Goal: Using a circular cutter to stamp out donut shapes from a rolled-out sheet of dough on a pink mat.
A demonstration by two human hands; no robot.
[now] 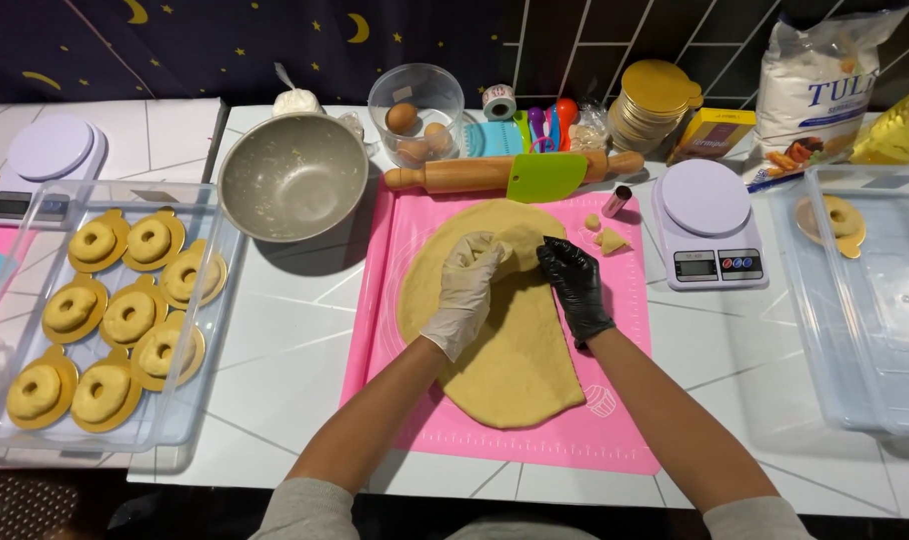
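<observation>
The sheet of rolled dough (505, 340) is lying on the pink silicone mat (615, 420), covering most of the mat's left and middle and reaching toward its far edge. The left hand (470, 290), in a white glove, is closing around a fold of dough near the sheet's far side, gathering a lump in its curled fingers. The right hand (575, 285), in a black glove, is resting flat on the sheet just beside it, fingertips pinching narrowly at the same fold, holding nothing apart from the dough itself.

To do this well, the black-gloved hand should be pressing the sheet down while the other is lifting gently, so that the dough is not stretching thin or tearing at the fold.

Small dough scraps (608, 238) are lying at the mat's far right corner, near a small metal cutter (616, 200). Across the mat's far edge a wooden rolling pin (455, 175) is lying with a green scraper (545, 177) leaning on it. A steel bowl (293, 175) is sitting off the mat's far left corner, and a kitchen scale (710, 225) is standing just beyond the mat's right edge. At the table's left edge a clear tray (5, 430) is holding ring-shaped dough pieces (130, 315) on gold cards.
</observation>
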